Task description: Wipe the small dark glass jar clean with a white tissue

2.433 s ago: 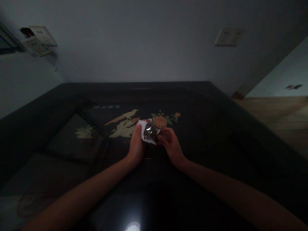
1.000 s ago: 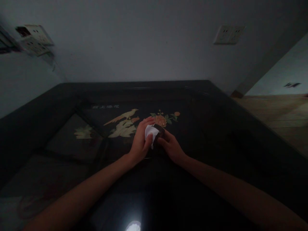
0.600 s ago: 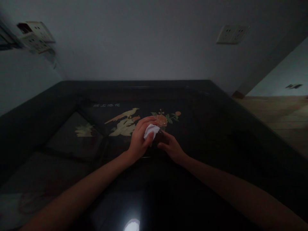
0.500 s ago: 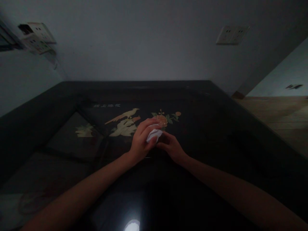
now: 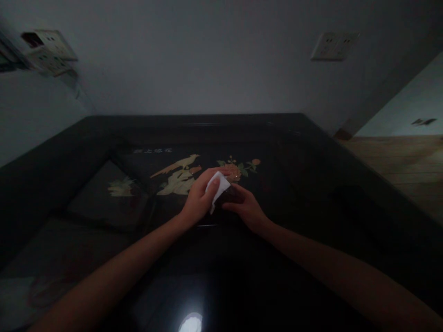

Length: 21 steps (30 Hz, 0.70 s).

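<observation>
Near the middle of the dark glossy table [image 5: 294, 258], my left hand [image 5: 199, 198] pinches a white tissue [image 5: 218, 182] between thumb and fingers. My right hand [image 5: 252, 210] is closed around a small dark object [image 5: 234, 194], whose kind the dim light hides. The tissue lies against the left side of that object, and both hands almost meet there. Behind my fingers, the tabletop carries an orange flower design [image 5: 232, 171] and a pale bird design [image 5: 180, 165].
A white wall rises behind the table, with a double socket [image 5: 335, 46] at the right. Sockets with a plugged-in adapter [image 5: 50, 60] sit at the left. Wooden floor [image 5: 398, 161] shows beyond the right edge. A lamp's reflection [image 5: 191, 323] glows on the near surface.
The tissue has opened from a crumpled wad into a flatter fold under my left thumb. More of the dark object now shows between my hands. Both hands stay in about the same place.
</observation>
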Each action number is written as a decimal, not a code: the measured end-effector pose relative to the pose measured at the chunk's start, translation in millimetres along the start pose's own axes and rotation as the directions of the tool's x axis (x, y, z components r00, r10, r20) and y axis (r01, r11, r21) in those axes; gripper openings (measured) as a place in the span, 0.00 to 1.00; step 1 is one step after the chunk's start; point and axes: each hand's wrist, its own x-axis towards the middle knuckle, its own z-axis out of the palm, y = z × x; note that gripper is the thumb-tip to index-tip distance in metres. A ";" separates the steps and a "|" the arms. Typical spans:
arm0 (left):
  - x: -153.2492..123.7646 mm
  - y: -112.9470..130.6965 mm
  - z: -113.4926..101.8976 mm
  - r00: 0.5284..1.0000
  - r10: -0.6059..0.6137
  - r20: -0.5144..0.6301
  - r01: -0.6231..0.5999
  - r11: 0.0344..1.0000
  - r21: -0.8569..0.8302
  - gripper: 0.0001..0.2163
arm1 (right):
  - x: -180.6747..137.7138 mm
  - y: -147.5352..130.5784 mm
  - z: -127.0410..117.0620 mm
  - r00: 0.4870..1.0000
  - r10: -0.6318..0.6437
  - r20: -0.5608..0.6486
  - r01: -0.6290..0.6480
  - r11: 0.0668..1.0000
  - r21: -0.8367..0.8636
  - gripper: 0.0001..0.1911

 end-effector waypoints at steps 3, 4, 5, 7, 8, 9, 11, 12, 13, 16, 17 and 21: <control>4.0 -0.3 0.4 0.952 -0.305 0.029 0.303 0.921 -0.246 0.20 | 0.0 0.3 0.5 1.000 0.011 -0.009 -0.011 1.000 0.011 0.27; 5.5 -0.4 0.3 0.925 -0.376 0.050 0.372 0.875 -0.308 0.21 | 0.2 0.6 0.7 1.000 0.011 -0.011 -0.011 1.000 0.014 0.28; 6.7 -0.4 0.1 0.904 -0.423 0.068 0.418 0.836 -0.355 0.22 | 0.4 1.0 0.9 1.000 0.010 -0.011 -0.010 1.000 0.014 0.29; 8.4 -0.3 -0.4 0.882 -0.461 0.094 0.459 0.799 -0.388 0.23 | 0.9 1.5 1.3 1.000 0.005 -0.010 -0.005 1.000 0.010 0.30; 8.7 0.0 -0.6 0.888 -0.452 0.089 0.451 0.813 -0.368 0.22 | 1.0 1.4 1.5 1.000 0.004 -0.009 -0.004 1.000 0.007 0.30; 8.4 0.7 -0.8 0.905 -0.419 0.067 0.417 0.850 -0.322 0.22 | 0.9 1.1 1.8 1.000 0.004 -0.008 -0.004 1.000 0.004 0.30; 6.5 2.7 -1.1 0.963 -0.268 0.003 0.266 0.953 -0.148 0.20 | 0.4 0.2 2.1 1.000 0.007 -0.001 -0.007 1.000 -0.003 0.30; 5.0 3.9 -1.1 0.988 -0.153 -0.014 0.153 0.988 -0.032 0.19 | 0.0 -0.2 2.2 1.000 0.006 0.001 -0.006 1.000 -0.006 0.29; 3.3 5.1 -1.1 1.000 -0.028 -0.008 0.028 0.996 0.089 0.18 | -0.4 -0.3 2.2 1.000 0.004 0.003 -0.004 1.000 -0.009 0.29; -0.9 6.5 -1.7 0.952 0.278 0.127 -0.305 0.876 0.373 0.16 | -0.8 1.7 0.8 1.000 -0.018 -0.004 0.018 0.999 -0.027 0.28; -1.6 5.8 -2.3 0.920 0.347 0.183 -0.392 0.813 0.431 0.15 | -0.5 3.2 -0.1 0.999 -0.030 -0.014 0.029 0.999 -0.035 0.27; -1.1 -2.2 -6.4 0.807 0.483 0.341 -0.591 0.643 0.487 0.15 | 1.5 8.1 -3.1 0.997 -0.070 -0.044 0.068 0.996 -0.052 0.22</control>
